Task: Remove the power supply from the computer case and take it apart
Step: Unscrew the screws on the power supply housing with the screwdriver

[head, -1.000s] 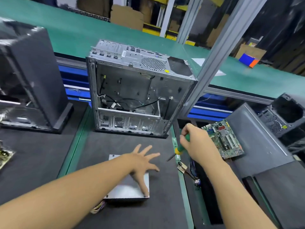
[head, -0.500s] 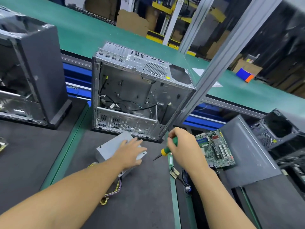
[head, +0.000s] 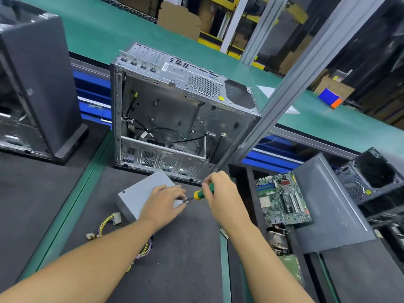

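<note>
A grey metal power supply (head: 140, 193) lies on the dark mat in front of the open silver computer case (head: 175, 119). Its yellow and purple cable bundle (head: 109, 224) trails toward me on the mat. My left hand (head: 162, 204) rests on the supply's top near its right corner, pressing it down. My right hand (head: 223, 193) grips a green and yellow screwdriver (head: 202, 192), whose tip meets the supply's right corner beside my left fingertips. The case stands empty apart from loose black wires.
A black computer tower (head: 37, 84) stands at the left. To the right lie a green motherboard (head: 284, 200), a grey side panel (head: 328, 204) and another case (head: 376, 176). A slanted aluminium post (head: 284, 99) rises behind the case. A green conveyor (head: 98, 29) runs behind.
My left hand turned the power supply and pushed it nearer the case, then settled on it. My right hand brought the screwdriver tip left to the supply's corner.
</note>
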Action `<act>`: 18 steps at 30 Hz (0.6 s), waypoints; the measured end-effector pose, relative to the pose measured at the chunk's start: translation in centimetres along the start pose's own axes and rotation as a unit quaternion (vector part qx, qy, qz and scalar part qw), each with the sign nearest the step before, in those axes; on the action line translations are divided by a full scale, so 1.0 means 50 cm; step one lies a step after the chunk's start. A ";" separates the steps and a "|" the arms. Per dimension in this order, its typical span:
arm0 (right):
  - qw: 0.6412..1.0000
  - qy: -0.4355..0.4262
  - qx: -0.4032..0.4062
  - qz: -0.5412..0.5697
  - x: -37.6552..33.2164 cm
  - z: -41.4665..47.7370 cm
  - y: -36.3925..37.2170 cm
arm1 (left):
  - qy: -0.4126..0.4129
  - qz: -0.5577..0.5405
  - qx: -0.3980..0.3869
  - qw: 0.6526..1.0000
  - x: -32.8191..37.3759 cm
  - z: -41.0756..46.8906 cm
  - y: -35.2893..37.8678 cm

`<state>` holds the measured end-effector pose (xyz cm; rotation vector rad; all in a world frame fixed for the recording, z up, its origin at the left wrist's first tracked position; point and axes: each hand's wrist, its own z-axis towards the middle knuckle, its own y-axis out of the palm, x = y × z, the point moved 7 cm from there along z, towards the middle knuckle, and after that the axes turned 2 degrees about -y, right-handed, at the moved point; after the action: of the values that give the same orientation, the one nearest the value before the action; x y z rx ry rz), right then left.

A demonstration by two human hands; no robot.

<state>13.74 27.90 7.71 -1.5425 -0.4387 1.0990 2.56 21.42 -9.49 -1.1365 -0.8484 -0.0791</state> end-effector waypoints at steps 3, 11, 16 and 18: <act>1.000 -0.016 0.000 -0.010 -0.002 0.008 0.016 | -0.004 0.002 0.021 1.000 -0.001 0.000 -0.002; 0.999 -0.029 0.018 -0.037 0.002 0.026 0.013 | -0.002 -0.002 0.036 0.999 0.004 0.002 -0.011; 0.996 -0.038 -0.007 -0.074 0.003 0.031 0.020 | 0.005 0.012 0.025 1.000 0.011 0.004 -0.011; 0.996 -0.037 -0.030 -0.076 0.002 0.028 0.034 | 0.003 0.018 0.027 0.999 0.011 0.003 -0.013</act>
<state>12.13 28.27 6.25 -1.4981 -0.6343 1.0360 2.59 21.44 -8.64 -1.1001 -0.8206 -0.0302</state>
